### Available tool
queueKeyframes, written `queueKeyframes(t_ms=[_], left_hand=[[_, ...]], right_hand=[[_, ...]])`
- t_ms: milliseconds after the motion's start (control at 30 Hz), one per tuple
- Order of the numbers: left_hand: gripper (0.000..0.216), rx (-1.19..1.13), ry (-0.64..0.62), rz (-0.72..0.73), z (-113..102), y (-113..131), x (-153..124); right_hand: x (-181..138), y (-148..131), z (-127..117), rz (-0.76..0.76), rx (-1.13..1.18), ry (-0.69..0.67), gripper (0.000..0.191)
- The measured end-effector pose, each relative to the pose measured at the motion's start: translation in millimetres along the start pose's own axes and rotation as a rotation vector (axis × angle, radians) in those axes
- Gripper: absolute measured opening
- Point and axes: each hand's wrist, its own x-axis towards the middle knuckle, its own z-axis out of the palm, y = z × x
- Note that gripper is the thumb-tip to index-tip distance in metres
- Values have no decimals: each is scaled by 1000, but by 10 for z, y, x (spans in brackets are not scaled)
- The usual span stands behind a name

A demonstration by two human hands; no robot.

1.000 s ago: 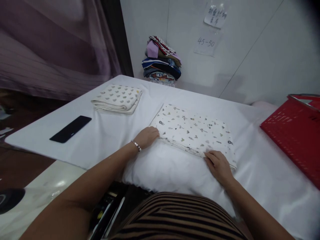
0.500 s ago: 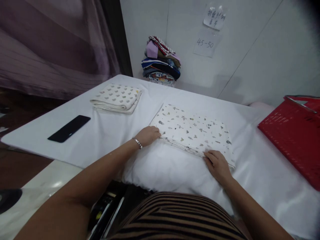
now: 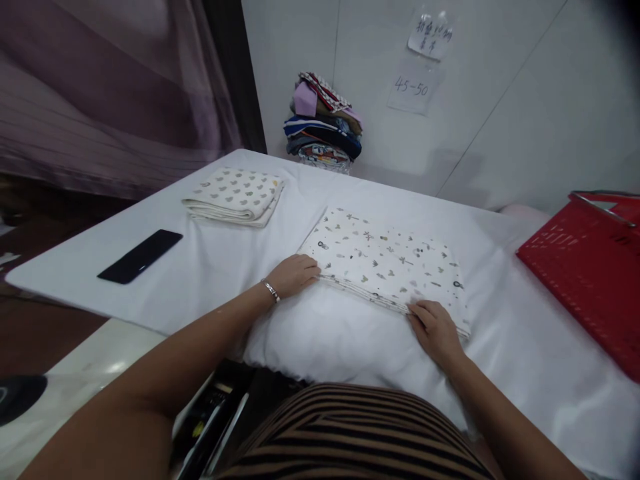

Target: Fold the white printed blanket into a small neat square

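Note:
A white cloth [image 3: 385, 257] with small printed figures lies folded in several layers on the white-covered table. My left hand [image 3: 294, 272], with a bracelet at its wrist, is closed at the cloth's near left corner. At the near edge, towards the right, my right hand [image 3: 434, 328] pinches the layers between thumb and fingers. The undersides of the fingers are hidden on both hands. Farther left rests a second folded cloth [image 3: 233, 193], cream with a small repeated print.
A black flat slab [image 3: 141, 257], perhaps a phone, lies on the left of the white table [image 3: 65, 267]. At the right stands a red basket [image 3: 585, 273] with a metal handle. A pile of folded fabrics [image 3: 324, 127] rises by the wall behind the table.
My left hand has shifted very slightly left along the cloth's corner. My right hand and both folded cloths look the same.

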Motion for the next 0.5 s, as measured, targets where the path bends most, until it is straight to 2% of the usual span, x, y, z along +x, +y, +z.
queueKeyframes(t_ms=[500], left_hand=[[26, -31, -30, -4, -90, -31, 61]], right_hand=[[-7, 9, 6, -6, -1, 0, 21]])
